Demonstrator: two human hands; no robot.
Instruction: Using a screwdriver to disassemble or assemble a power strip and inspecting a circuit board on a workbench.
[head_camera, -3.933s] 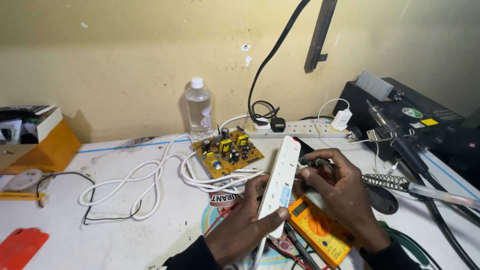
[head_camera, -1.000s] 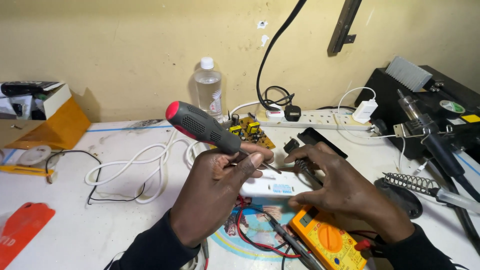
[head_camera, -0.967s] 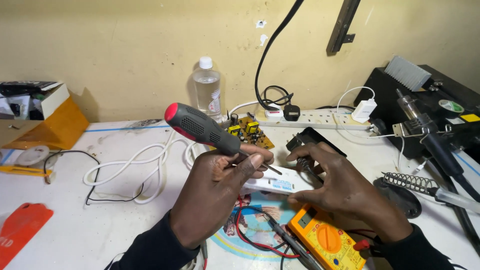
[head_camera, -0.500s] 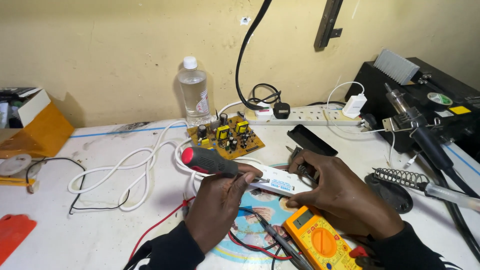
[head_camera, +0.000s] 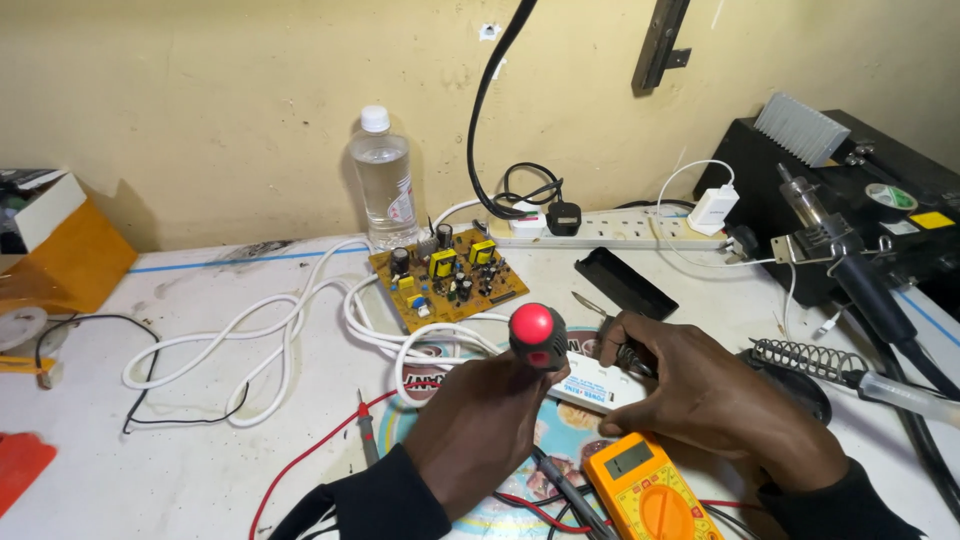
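The left hand (head_camera: 480, 430) grips a red-capped screwdriver (head_camera: 537, 335), pointed down at a white power strip (head_camera: 600, 388) on the counter (head_camera: 200, 470). The right hand (head_camera: 705, 395) clasps that strip's end, beside a yellow multimeter (head_camera: 650, 490).

left hand (head_camera: 480, 430) fisted, right hand (head_camera: 700, 395) — cupped

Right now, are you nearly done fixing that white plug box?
Not nearly. Looks done: the tools are out, with the yellow multimeter beside it. In hand: the left hand stands a red-capped screwdriver on the white power strip, steadied by the right hand. Left: the casing looks closed, so probably opening it.
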